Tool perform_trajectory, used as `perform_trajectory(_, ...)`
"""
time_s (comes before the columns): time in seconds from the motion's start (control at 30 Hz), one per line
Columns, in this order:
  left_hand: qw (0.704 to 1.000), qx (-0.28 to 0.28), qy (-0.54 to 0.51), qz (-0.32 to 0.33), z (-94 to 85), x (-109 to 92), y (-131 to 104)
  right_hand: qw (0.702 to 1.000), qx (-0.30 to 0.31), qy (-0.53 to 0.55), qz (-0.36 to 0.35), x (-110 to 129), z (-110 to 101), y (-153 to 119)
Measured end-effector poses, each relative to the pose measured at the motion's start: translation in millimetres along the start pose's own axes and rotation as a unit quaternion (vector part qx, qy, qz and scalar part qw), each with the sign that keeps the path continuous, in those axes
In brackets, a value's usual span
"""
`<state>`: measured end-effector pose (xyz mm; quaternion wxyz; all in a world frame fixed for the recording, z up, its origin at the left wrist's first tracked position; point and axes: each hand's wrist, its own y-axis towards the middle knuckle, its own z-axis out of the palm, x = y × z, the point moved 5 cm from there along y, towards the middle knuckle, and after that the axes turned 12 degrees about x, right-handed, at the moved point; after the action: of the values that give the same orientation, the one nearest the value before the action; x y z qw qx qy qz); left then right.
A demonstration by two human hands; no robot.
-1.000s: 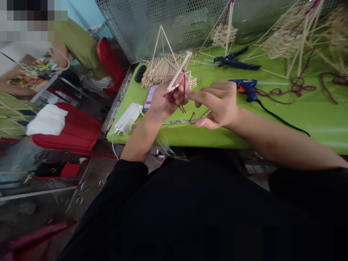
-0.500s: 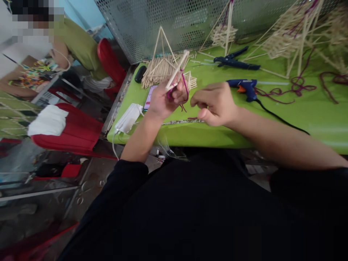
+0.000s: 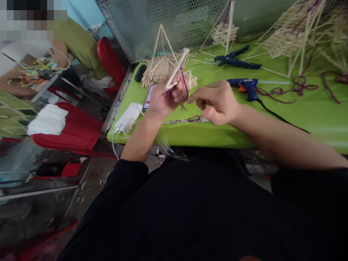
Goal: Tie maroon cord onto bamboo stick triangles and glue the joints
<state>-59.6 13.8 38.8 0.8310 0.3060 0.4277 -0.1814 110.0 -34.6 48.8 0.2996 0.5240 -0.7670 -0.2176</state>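
In my left hand (image 3: 170,96) is a small frame of pale wooden sticks (image 3: 177,69), tilted upward, its fingers curled around the lower part. Purple yarn (image 3: 185,85) is tied on the frame and loops over these fingers, a short tail hanging below. My right hand (image 3: 214,101) hovers just to the right, index finger stretched toward the yarn and thumb apart; no held thing shows in it. Below the hands, a small purple yarn loop (image 3: 194,118) lies near a patterned strip at the table's front.
On the green table (image 3: 282,123) are a blue glue gun (image 3: 246,87), dark pliers-like cutter (image 3: 236,59), a stick pile (image 3: 156,70), a phone (image 3: 149,96) and a face mask (image 3: 129,117). Stick structures (image 3: 288,32) stand at back right. Another person (image 3: 78,43) sits at left.
My right index finger has stretched out toward the yarn, and the thumb has shifted slightly right. More of the yarn loop on the table shows. My left hand stays with the frame.
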Motion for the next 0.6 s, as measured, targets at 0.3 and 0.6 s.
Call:
perform_trajectory(0.3,0.998,-0.052,-0.004,-0.035,-3.0,2,0,0.989,-0.098,-0.037,0.102,0,-13,-2)
perform_trajectory(0.6,0.998,-0.064,-0.001,-0.019,-6.3,1,0,0.998,-0.021,0.016,0.050,12,-14,0)
